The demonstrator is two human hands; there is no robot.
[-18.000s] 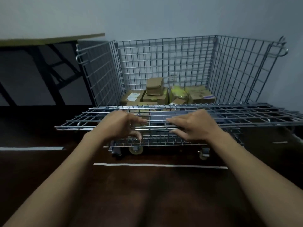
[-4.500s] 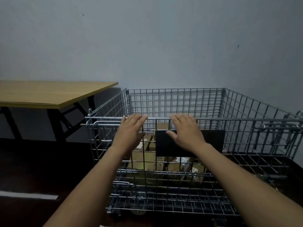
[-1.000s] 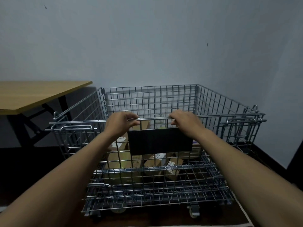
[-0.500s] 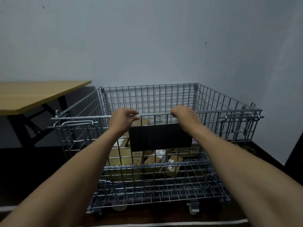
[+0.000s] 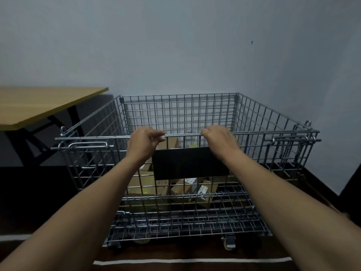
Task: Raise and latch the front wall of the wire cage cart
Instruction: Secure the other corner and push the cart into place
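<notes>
**Front wall upright, both hands on its top rail**

The wire cage cart (image 5: 195, 173) stands on a dark floor (image 5: 48, 192) in the corner of a pale wall (image 5: 175, 45), with a wooden table (image 5: 39, 102) to its left. Its front wall (image 5: 93, 169) stands upright on the near side, its top rail running level between the two side walls.

The left hand (image 5: 141, 144) curls over that rail left of centre, fingers bent down together over the wire with the thumb underneath. The right hand (image 5: 218, 139) grips the same rail right of centre; seen from the back, its fingers fold over the far side and their tips are hidden, so how tightly they close cannot be told. Both forearms run out of the bottom of the frame.

A black plate (image 5: 189, 163) hangs on the front wall between the wrists and blocks part of the interior. Around and below it, cardboard boxes (image 5: 181, 188) lie on the cart's floor, their labels too small to read.

At the left corner a sliding latch (image 5: 86, 145) lies along the upper wires; whether it is engaged with the side wall is unclear. The right latch (image 5: 293, 138) is a tangle of overlapping bars, equally hard to read. One caster (image 5: 229, 241) shows beneath the front right; the others are lost in shadow. A white floor line (image 5: 175, 261) runs in front of the cart.
</notes>
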